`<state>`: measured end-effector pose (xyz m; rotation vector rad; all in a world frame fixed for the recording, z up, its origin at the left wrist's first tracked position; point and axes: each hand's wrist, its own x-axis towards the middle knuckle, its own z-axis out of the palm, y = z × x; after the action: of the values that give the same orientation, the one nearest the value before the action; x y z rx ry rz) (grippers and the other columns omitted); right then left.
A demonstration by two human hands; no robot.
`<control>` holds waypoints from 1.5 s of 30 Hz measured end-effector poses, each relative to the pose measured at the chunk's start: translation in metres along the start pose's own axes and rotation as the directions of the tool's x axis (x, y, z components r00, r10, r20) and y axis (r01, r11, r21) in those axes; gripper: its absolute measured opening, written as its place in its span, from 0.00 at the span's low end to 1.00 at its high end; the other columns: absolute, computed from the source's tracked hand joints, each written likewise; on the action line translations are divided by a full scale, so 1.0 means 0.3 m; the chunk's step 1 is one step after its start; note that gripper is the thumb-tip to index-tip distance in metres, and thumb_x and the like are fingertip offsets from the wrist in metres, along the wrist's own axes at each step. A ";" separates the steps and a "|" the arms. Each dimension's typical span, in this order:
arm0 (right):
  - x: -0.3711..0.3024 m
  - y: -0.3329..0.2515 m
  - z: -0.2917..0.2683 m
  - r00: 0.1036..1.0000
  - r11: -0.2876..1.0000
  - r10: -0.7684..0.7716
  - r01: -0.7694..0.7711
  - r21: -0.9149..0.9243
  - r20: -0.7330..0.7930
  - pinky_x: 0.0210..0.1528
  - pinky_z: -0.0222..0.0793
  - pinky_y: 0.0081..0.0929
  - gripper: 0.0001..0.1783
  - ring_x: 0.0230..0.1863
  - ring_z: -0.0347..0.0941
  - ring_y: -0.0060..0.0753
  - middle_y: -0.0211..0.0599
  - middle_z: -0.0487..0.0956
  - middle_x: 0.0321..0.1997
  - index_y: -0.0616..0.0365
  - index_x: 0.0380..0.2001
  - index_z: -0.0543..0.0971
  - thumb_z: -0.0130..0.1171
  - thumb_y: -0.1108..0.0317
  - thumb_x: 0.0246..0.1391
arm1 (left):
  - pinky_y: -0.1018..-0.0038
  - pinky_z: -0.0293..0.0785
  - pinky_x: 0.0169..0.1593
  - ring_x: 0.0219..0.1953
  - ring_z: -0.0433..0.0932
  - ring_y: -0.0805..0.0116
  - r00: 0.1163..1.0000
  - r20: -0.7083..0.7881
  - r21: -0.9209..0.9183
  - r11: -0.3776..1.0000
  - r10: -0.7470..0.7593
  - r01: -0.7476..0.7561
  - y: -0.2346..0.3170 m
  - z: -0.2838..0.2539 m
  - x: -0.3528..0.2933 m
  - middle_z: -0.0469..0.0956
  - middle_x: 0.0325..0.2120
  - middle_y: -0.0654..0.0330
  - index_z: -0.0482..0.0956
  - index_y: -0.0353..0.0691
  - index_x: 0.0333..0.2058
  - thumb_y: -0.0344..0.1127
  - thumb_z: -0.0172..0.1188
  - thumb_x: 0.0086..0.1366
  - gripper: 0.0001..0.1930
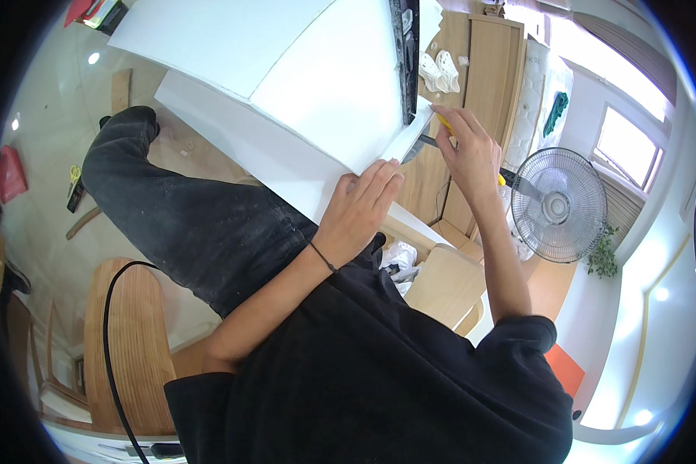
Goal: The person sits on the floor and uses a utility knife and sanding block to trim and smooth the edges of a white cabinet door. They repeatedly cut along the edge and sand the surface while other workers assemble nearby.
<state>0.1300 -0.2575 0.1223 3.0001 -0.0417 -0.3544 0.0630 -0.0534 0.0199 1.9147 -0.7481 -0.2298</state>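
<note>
A large white panel with a box-like shape (325, 89) fills the upper middle, with pencil-like lines on its surface. My left hand (363, 201) lies with its fingers stretched out on the panel's near corner; a thin dark band circles that wrist. Along the panel's right side runs a long black bar (407, 69). My right hand (469, 151) is closed round a slim yellow and dark tool (444, 122) beside the panel's right edge. Its dark part points toward the panel, and my fingers hide much of it, so its exact kind is unclear.
A round standing fan (557, 205) is at the right. White clogs (439, 72) lie on the floor near a wooden cabinet (493, 73). At lower left stands a wooden bench (127, 340) with a black cable (108, 340). Yellow-handled scissors (75, 174) and a red object (11, 174) lie at left.
</note>
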 end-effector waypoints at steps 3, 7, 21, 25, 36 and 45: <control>0.006 0.003 0.007 0.999 1.000 -0.031 0.030 -0.008 -0.016 0.32 0.80 0.34 0.16 0.32 0.84 0.35 0.25 0.85 0.45 0.45 0.49 0.85 0.63 0.70 0.58 | 0.66 0.68 0.57 0.68 0.67 0.63 1.000 0.002 0.011 1.000 0.004 -0.004 0.001 -0.002 0.002 0.69 0.65 0.56 0.74 0.35 0.59 0.32 0.55 0.66 0.23; -0.016 -0.018 0.011 0.997 0.997 -0.073 0.072 -0.016 -0.009 0.32 0.81 0.33 0.16 0.32 0.85 0.36 0.24 0.84 0.45 0.46 0.48 0.85 0.64 0.70 0.56 | 0.66 0.68 0.57 0.68 0.67 0.63 1.000 -0.007 0.033 0.999 0.008 -0.008 0.001 0.000 0.001 0.69 0.65 0.56 0.74 0.35 0.59 0.33 0.55 0.66 0.23; -0.116 -0.103 0.028 0.990 0.990 -0.140 0.140 0.015 -0.023 0.32 0.81 0.31 0.16 0.32 0.84 0.34 0.24 0.83 0.45 0.47 0.46 0.85 0.66 0.71 0.53 | 0.67 0.69 0.57 0.67 0.68 0.63 0.999 -0.035 0.027 0.999 0.018 -0.017 -0.010 0.018 -0.008 0.70 0.63 0.56 0.75 0.36 0.56 0.32 0.55 0.65 0.20; -0.131 -0.128 0.021 0.991 0.991 -0.136 0.136 0.013 0.010 0.32 0.81 0.32 0.17 0.32 0.84 0.33 0.22 0.83 0.45 0.44 0.47 0.85 0.66 0.70 0.52 | 0.65 0.74 0.52 0.62 0.74 0.59 0.994 -0.112 -0.084 0.996 0.015 -0.024 -0.019 0.034 -0.017 0.71 0.62 0.51 0.75 0.35 0.55 0.29 0.60 0.62 0.21; -0.293 -0.202 -0.191 0.964 0.793 0.045 -0.194 0.577 0.263 0.45 0.81 0.34 0.29 0.40 0.85 0.44 0.42 0.84 0.45 0.55 0.62 0.75 0.67 0.74 0.57 | 0.71 0.82 0.50 0.44 0.82 0.70 0.950 0.133 -0.919 0.324 -0.282 0.224 0.046 -0.075 0.045 0.81 0.42 0.57 0.84 0.35 0.45 0.29 0.67 0.69 0.08; -0.390 0.116 -0.315 0.901 0.356 0.327 -0.396 0.846 0.285 0.51 0.81 0.33 0.32 0.46 0.84 0.36 0.43 0.82 0.53 0.60 0.68 0.63 0.60 0.66 0.65 | 0.77 0.80 0.45 0.39 0.82 0.73 0.865 0.043 -0.986 0.117 -0.500 0.116 0.072 -0.066 0.039 0.85 0.41 0.55 0.84 0.29 0.43 0.22 0.67 0.68 0.06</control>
<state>0.0377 -0.2763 0.2447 3.8074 -1.3255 -0.4928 0.0732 -0.0515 0.0497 0.7030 0.1608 -0.5217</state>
